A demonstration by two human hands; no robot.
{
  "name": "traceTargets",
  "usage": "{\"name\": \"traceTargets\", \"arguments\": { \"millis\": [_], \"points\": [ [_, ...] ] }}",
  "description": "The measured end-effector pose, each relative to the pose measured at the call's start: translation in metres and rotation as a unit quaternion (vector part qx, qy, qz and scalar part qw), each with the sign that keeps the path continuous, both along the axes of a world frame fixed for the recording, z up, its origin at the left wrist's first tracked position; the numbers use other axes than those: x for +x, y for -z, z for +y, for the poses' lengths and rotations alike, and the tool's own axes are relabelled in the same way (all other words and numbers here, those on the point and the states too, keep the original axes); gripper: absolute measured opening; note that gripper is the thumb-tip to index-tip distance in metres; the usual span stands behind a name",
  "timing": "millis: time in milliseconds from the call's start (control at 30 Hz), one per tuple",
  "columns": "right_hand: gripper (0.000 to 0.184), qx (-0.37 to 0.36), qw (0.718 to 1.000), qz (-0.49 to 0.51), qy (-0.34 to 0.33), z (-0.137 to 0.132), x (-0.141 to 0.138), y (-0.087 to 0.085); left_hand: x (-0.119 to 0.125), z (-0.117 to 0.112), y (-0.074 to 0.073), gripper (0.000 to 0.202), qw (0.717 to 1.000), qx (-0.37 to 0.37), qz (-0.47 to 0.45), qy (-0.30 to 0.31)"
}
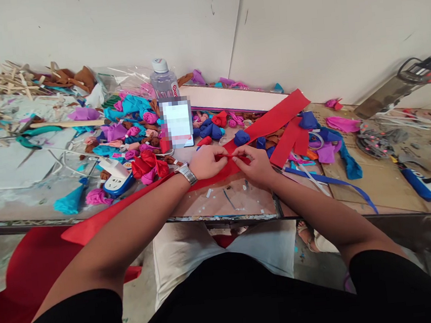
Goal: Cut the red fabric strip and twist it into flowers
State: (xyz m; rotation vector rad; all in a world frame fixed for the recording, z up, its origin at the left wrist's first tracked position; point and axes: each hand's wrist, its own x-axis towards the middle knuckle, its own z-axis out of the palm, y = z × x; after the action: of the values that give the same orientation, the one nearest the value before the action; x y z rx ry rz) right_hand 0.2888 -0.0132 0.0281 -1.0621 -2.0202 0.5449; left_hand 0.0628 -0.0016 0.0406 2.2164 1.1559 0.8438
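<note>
My left hand [208, 161], with a metal-banded watch [187, 174] on its wrist, has thumb and fingers pinched together. Facing it almost tip to tip, my right hand [253, 164] is pinched too. Between their fingertips is the edge of a red fabric-like strip [106, 218], which trails down to the left past the table edge. Beyond my hands lie a straight-cut red strip [276, 117] and a shorter red piece [293, 141]. A crumpled blue piece [241, 137] rests close to my right hand. The exact fold between my fingers is too small to make out.
Rolled colourful rosettes [136, 133] crowd the table's left half around a phone [176, 122] and a bottle [164, 80]. A power strip [117, 181], green-handled pliers [32, 138] and wooden sticks [21, 81] lie further left. At right are cardboard [352, 194] and a blue-and-white bottle [421, 185].
</note>
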Motion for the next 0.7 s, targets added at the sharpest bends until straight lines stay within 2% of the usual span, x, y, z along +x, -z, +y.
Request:
{"name": "traceTargets", "arguments": {
  "millis": [233,700],
  "points": [
    [0.02,0.055,0.998,-0.012,-0.007,0.0021,0.0003,0.0036,0.0,-0.0003,-0.0018,0.032,1.0,-0.025,0.001,0.001],
    [0.017,0.089,0.995,-0.035,-0.025,0.0009,-0.0003,0.0015,-0.0002,0.0033,0.0027,0.035,0.999,-0.042,-0.031,0.01]
  ]
}}
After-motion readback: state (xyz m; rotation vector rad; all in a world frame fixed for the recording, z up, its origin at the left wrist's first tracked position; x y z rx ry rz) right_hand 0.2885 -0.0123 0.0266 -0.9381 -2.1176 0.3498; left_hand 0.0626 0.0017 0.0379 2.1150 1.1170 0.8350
